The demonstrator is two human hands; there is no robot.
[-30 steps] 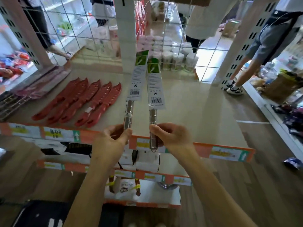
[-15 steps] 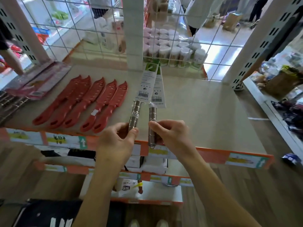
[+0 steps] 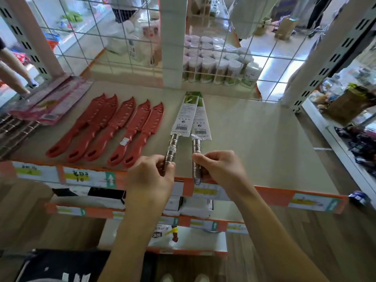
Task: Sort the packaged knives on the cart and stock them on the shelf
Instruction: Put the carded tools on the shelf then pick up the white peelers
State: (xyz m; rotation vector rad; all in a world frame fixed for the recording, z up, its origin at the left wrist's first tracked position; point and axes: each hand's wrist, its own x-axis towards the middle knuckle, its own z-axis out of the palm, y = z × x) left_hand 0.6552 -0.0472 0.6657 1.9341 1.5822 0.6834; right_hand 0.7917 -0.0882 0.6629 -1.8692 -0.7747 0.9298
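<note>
You pinch a steel-handled packaged knife in your left hand [image 3: 151, 176] and another in your right hand [image 3: 218, 169], sleeves overlapping on the shelf [image 3: 254, 143] beside the red knives [image 3: 114, 127], lining up a neat row.

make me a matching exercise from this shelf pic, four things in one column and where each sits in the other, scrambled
Things
1. red knives
2. left hand
3. right hand
4. white-lidded jars

Places or states
a. behind the wire grid at the back
b. gripping the steel handle of the left packaged knife
c. lying in a row on the left part of the shelf
d. gripping the steel handle of the right packaged knife

Pairs: 1-c, 2-b, 3-d, 4-a
</note>
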